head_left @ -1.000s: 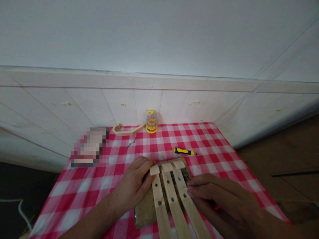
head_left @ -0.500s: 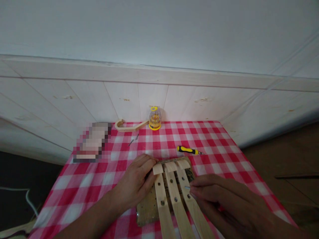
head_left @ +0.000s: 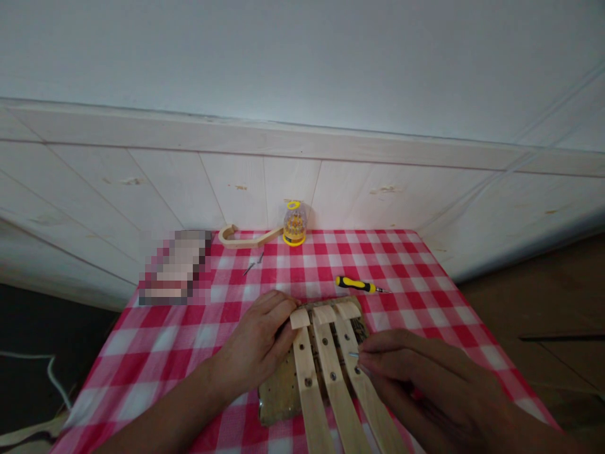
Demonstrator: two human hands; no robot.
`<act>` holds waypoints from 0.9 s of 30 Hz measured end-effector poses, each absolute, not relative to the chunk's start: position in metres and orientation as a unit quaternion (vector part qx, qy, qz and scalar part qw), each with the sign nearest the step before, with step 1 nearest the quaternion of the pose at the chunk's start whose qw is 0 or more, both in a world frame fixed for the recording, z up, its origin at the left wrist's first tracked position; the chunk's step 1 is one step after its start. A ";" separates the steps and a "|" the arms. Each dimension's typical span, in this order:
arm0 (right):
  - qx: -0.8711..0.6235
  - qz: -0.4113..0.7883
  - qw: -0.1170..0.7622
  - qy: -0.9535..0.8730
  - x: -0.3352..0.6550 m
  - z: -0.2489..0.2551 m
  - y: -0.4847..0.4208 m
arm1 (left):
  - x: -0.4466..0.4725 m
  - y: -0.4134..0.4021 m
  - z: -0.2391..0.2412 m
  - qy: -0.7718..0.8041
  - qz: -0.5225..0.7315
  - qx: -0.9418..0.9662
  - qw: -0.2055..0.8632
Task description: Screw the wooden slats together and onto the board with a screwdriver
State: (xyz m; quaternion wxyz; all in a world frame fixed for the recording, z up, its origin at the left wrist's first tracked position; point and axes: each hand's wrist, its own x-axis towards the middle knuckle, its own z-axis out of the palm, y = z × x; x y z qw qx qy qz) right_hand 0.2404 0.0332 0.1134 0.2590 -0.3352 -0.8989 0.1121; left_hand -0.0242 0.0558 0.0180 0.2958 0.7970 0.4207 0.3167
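Note:
Three pale wooden slats (head_left: 326, 372) lie side by side across a brownish board (head_left: 278, 394) on a red and white checked tablecloth (head_left: 189, 334). My left hand (head_left: 258, 343) rests flat on the board, its fingers against the left slat's end. My right hand (head_left: 416, 378) pinches a small metal screw (head_left: 353, 355) at the right slat, fingertips pressed together. A yellow and black screwdriver (head_left: 357, 285) lies on the cloth just beyond the slats.
At the table's far edge stand a small yellow-based round case of bits (head_left: 293, 226) and a curved wooden piece (head_left: 243, 238). Loose screws (head_left: 253, 265) lie near them. A blurred object (head_left: 174, 268) sits at the far left corner. A white panelled wall backs the table.
The view shifted slightly; both hands stay in nearly the same place on the slats, the right hand still pinching the screw.

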 end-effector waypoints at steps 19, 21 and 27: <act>-0.308 0.138 0.263 -0.904 0.227 0.118 0.042 | -0.025 0.056 0.019 0.420 0.310 0.803 0.287; -0.307 0.130 0.269 -0.903 0.225 0.118 0.042 | -0.025 0.056 0.018 0.418 0.309 0.805 0.287; -0.303 0.123 0.272 -0.905 0.227 0.121 0.041 | -0.025 0.056 0.021 0.420 0.302 0.805 0.291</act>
